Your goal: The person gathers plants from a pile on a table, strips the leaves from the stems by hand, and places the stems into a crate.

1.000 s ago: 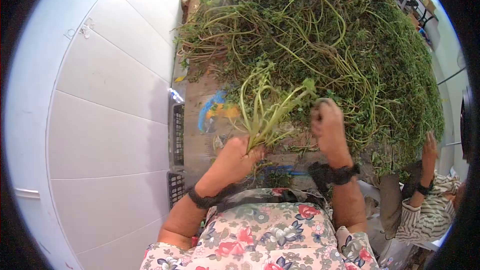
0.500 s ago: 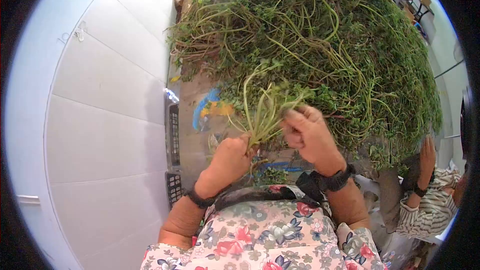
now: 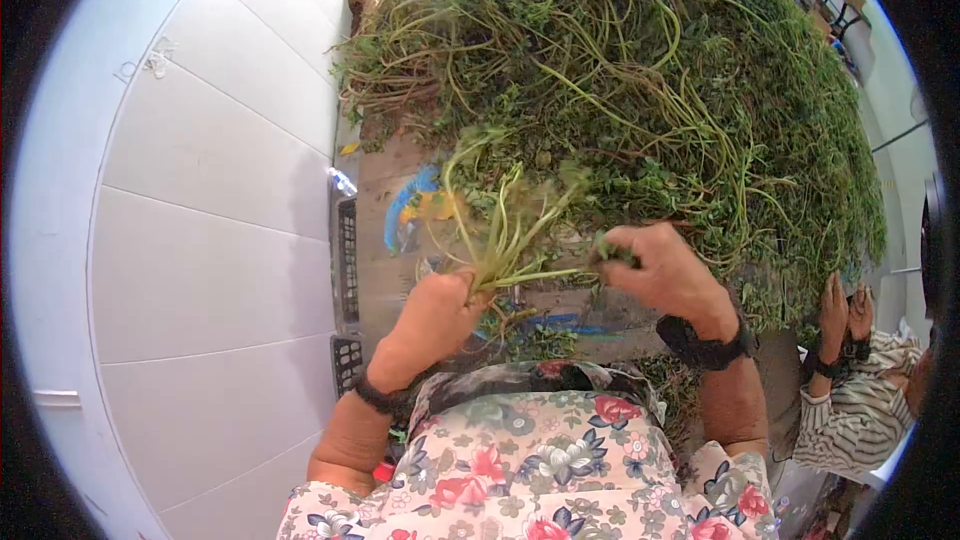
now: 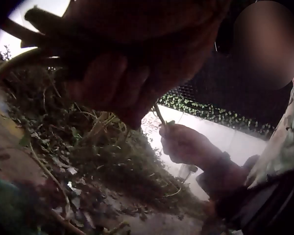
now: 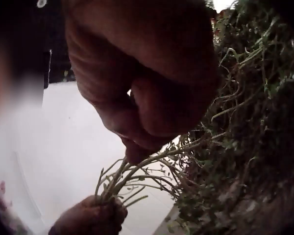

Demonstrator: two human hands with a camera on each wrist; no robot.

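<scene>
A bunch of pale green stems (image 3: pixel 505 240) fans upward from the left hand (image 3: pixel 430 318), whose fingers are curled round its lower ends. To the right of the bunch, the right hand (image 3: pixel 668 270) pinches a small dark green sprig (image 3: pixel 612 252). In the left wrist view the left hand (image 4: pixel 137 54) looms dark over thick stems, and the right hand (image 4: pixel 186 143) pinches a stem farther off. The right wrist view has the right hand (image 5: pixel 147 73) above the stems (image 5: pixel 137 174), with the left hand (image 5: pixel 90 217) round their base.
A large heap of leafy greens (image 3: pixel 620 70) covers the far and right parts of the wooden table (image 3: pixel 385 280). Black crates (image 3: pixel 346 250) stand along the left edge by a white wall (image 3: pixel 220 250). Another person in a striped top (image 3: pixel 855 410) is at the lower right.
The right hand came in to the bunch, then moved away to the right with a sprig. The left hand and bunch shifted slightly left. At the right, the other person's second hand came into view.
</scene>
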